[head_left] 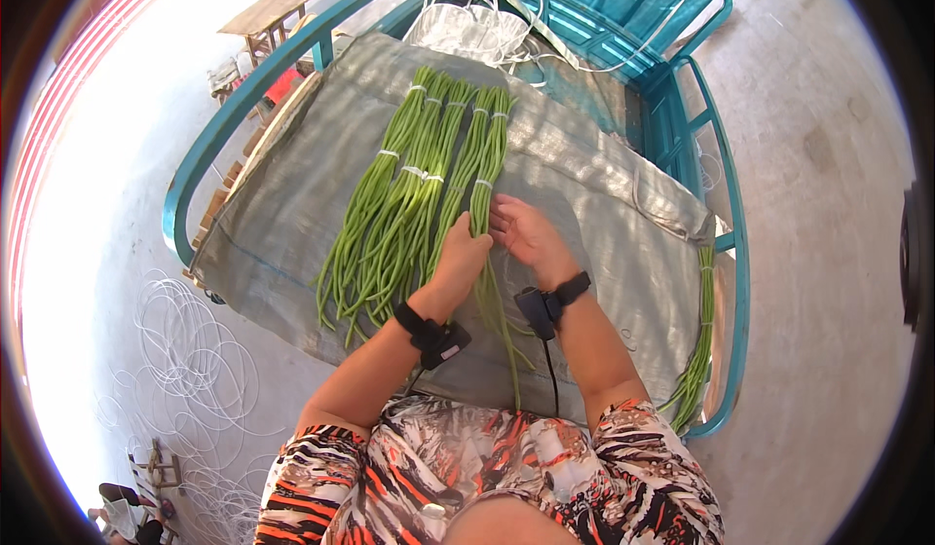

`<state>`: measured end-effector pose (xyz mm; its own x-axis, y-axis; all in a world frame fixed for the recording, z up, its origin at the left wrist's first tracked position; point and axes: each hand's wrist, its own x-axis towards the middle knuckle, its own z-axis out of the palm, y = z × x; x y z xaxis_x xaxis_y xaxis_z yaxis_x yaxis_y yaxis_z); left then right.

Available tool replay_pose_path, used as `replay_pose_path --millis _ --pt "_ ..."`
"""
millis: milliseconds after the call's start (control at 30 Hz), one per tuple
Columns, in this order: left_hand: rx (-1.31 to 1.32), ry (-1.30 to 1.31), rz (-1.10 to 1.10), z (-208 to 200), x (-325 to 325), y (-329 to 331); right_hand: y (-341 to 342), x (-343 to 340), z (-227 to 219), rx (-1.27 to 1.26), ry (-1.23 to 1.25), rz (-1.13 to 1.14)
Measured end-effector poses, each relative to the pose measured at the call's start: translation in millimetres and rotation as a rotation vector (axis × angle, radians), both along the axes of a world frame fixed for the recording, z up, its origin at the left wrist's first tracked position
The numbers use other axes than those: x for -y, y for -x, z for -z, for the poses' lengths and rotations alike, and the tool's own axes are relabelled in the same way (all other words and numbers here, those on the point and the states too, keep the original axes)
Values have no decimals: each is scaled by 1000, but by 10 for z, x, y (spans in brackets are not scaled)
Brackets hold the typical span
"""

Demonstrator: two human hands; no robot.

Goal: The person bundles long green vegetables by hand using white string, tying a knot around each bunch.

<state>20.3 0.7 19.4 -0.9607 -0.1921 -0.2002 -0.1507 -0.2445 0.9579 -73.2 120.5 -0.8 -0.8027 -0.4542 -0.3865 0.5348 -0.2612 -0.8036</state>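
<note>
The left hand (461, 258) closes around the rightmost bundle of long beans (484, 170) while the right hand (526, 233) rests open beside it, so squaring the slender green pods evenly probably serves best where they lie tied on the grey sack cloth (594, 194).

Long beans (419, 189): bright green, tied in bundles with thin white bands (419, 172). Sacking sheet (584, 175) beneath them: grey woven cloth with a faint blue line near its left edge. Cart frame (726, 194): turquoise-blue painted metal. Separate bean bundle (699, 350) at the right rail: same green. Wrist straps (575, 287): black. Garment (487, 477): orange, black and white print, striped at the sleeves. Loose ties (195, 360) on the ground, left: white. Ground (828, 253): pale grey.
</note>
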Motion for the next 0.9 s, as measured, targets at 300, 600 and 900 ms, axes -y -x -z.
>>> replay_pose_path --millis 300,600,900 --pt "-191 816 -81 341 -130 -39 -101 124 0 -260 -414 -184" --pt "-124 1153 175 61 -113 -238 84 237 56 -1359 -1033 41" --pt "-193 1209 118 113 -119 -306 69 278 51 -1473 -1342 -130"
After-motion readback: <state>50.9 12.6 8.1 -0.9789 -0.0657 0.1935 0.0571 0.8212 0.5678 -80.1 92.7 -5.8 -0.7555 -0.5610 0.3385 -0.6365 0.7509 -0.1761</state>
